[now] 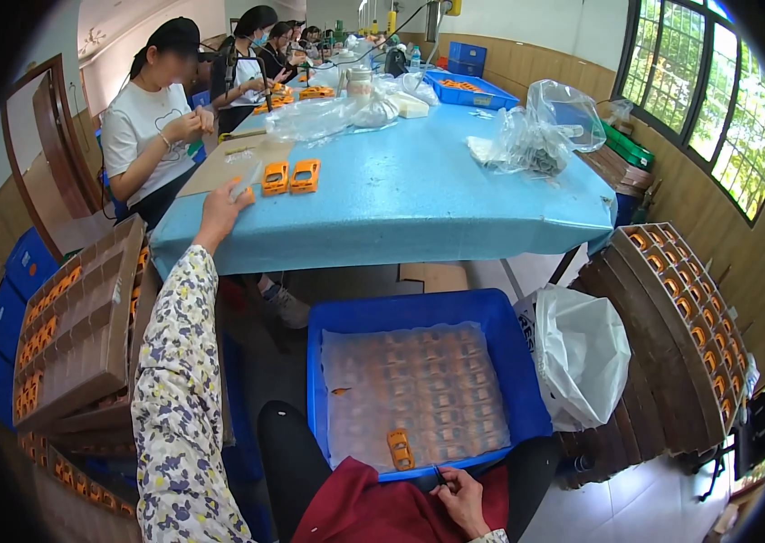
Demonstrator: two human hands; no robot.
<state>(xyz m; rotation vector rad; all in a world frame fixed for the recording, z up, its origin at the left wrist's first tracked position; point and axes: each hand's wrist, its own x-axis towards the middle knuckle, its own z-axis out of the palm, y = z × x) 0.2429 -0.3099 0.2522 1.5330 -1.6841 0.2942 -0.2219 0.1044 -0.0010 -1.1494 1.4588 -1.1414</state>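
My left hand (222, 210) reaches to the near left edge of the blue-covered table, its fingers closed on an orange toy car body that they mostly hide. A strip of clear film shows beside the fingers. Two more orange toy car bodies (290, 177) stand side by side just right of that hand. In my lap my right hand (462, 500) pinches a thin dark tool (439, 474), whose kind I cannot make out. Just beyond it, a single orange car body (400, 450) lies on a translucent sheet (355, 425) in a blue crate (317, 362). Rows of pale shapes show through the sheet.
Stacked partitioned trays of orange cars stand left (75, 335) and right (672, 308). A white bag (582, 357) sits against the crate's right side. Clear plastic bags (545, 136) and a blue tray (473, 89) are on the table (401, 199). Co-workers (152, 127) sit along its left side.
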